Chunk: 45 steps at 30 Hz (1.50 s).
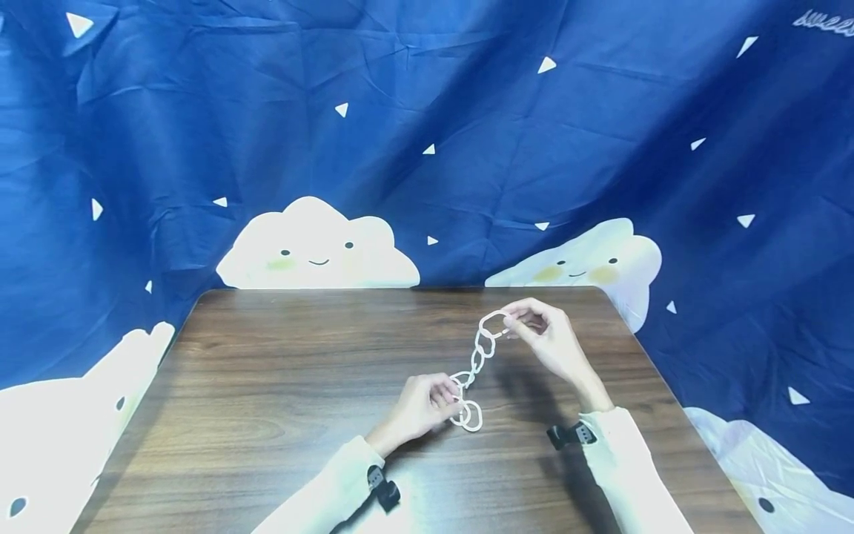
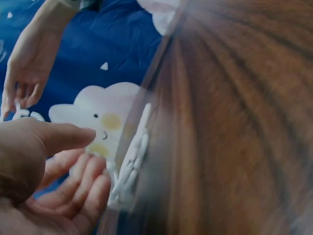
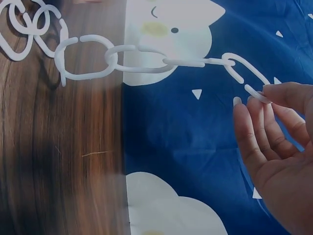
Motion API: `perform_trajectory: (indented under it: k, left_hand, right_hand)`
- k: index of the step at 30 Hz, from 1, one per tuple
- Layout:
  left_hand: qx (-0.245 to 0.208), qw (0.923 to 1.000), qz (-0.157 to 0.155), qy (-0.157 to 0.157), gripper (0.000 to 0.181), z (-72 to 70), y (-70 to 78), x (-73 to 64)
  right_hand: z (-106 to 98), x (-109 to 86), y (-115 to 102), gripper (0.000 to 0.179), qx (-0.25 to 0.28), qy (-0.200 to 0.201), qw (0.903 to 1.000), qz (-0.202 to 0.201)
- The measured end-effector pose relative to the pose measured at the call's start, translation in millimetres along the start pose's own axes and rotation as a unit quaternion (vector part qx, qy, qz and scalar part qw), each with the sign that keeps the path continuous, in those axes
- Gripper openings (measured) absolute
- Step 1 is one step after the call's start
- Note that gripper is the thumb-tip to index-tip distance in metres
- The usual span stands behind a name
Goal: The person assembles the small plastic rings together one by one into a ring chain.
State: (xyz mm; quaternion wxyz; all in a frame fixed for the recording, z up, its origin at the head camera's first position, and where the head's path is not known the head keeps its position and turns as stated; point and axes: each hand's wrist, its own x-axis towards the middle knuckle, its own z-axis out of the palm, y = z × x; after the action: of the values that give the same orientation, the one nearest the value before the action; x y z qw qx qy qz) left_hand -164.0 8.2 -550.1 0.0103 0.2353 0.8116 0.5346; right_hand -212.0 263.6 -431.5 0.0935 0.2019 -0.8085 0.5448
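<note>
A chain of white plastic links (image 3: 88, 77) stretches between my two hands above the wooden table. My right hand (image 1: 550, 341) pinches the end link between thumb and fingers, holding that end higher and farther back. Lower and to the left, my left hand (image 1: 423, 406) grips links near the other end, where a loose link (image 1: 480, 417) hangs beside the fingertips. In the left wrist view, the fingers of that hand are curled and partly hide the links (image 2: 129, 166). Gaps show in some of the oval links in the right wrist view.
The brown wood-grain table (image 1: 280, 356) spans the area under both hands. Behind and around it hangs a blue cloth (image 1: 267, 111) with white clouds and triangles. Each wrist wears a small black camera on a strap (image 1: 383, 489).
</note>
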Motion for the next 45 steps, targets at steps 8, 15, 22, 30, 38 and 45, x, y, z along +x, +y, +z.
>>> perform_trajectory:
  k: [8,15,22,30,38,45]
  left_hand:
    - [0.082,0.9962,-0.031,0.005,0.026,15.7,3.7,-8.4]
    - [0.119,0.9913,-0.057,-0.004,0.027,16.4,9.6,-9.1]
    - [0.116,0.9909,-0.069,0.003,0.018,8.3,7.6,-8.9]
    - [0.12,0.9903,-0.069,0.015,0.018,-3.4,6.0,-12.4]
    - [0.137,0.9871,-0.08,0.022,0.02,-14.8,2.8,-14.2]
    - [0.152,0.9836,-0.091,0.035,0.018,-25.6,-1.6,-14.3]
  right_hand:
    - [-8,-1.0,4,0.016,-0.002,0.012,0.9999,-0.006]
    - [-12,-2.1,3,0.016,-0.027,0.02,0.9994,-0.005]
    - [-17,-1.3,3,0.017,-0.002,0.017,0.9998,-0.004]
    - [-27,-4.6,5,0.017,-0.012,0.027,0.9995,-0.007]
    - [-38,-8.4,8,0.018,-0.016,0.031,0.9994,-0.003]
    - [-48,-14.1,15,0.019,-0.04,0.054,0.9977,0.011]
